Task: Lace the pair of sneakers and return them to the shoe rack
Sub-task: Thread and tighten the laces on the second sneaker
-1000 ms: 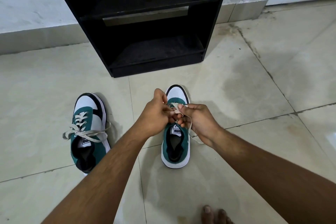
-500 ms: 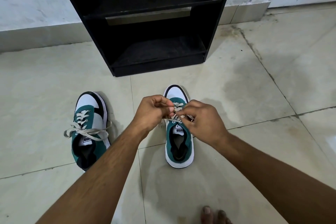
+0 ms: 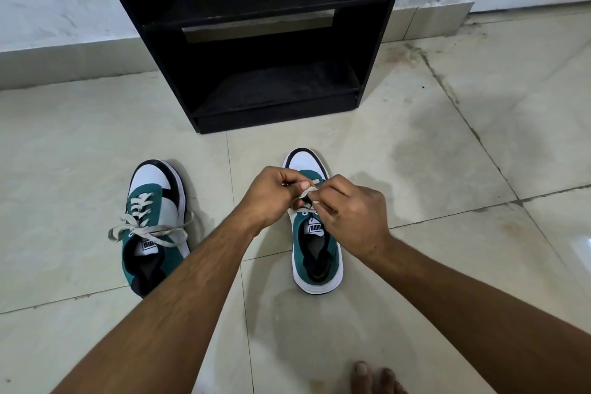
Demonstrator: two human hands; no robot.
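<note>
Tiled floor [image 3: 447, 169], two sneakers [image 3: 315, 249]

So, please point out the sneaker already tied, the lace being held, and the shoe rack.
tied sneaker [image 3: 153, 201], head view, teal lace panel.
lace [image 3: 308, 192], head view, loop between fingers.
shoe rack [image 3: 275, 120], head view, bottom front board.

1. both forearms bare, no sleeves in view.
2. left hand [image 3: 271, 198] and right hand [image 3: 351, 217] without gloves; no watch at either wrist.
3. bare toes [image 3: 374, 376] at the bottom edge.
</note>
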